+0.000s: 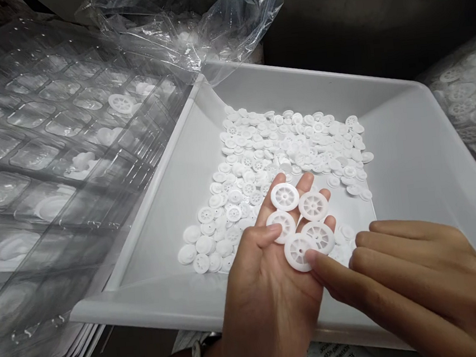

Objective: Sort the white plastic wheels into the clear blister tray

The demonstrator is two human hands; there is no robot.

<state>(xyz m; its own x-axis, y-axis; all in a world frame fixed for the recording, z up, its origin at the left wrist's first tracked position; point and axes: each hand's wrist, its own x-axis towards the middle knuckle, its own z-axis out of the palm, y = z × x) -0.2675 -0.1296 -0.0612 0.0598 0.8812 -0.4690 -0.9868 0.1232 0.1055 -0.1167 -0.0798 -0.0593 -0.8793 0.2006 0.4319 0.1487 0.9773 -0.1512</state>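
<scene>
Several white spoked plastic wheels (284, 197) lie across the palm and fingers of my left hand (269, 287), which is turned up above the bin. Its thumb presses on the edge of one wheel at the left. My right hand (416, 279) comes in from the right, its index fingertip touching the lowest wheel (299, 253). The other fingers of that hand are stretched forward and hold nothing I can see. Under both hands is a pale grey plastic bin (411, 145) with a heap of similar small white wheels (256, 148) on its floor.
Clear plastic trays (33, 153) with moulded pockets, some holding white parts, are stacked at the left against the bin. A clear plastic bag (242, 9) rests at the bin's back corner. Another bag (466, 100) of white wheels stands at the right.
</scene>
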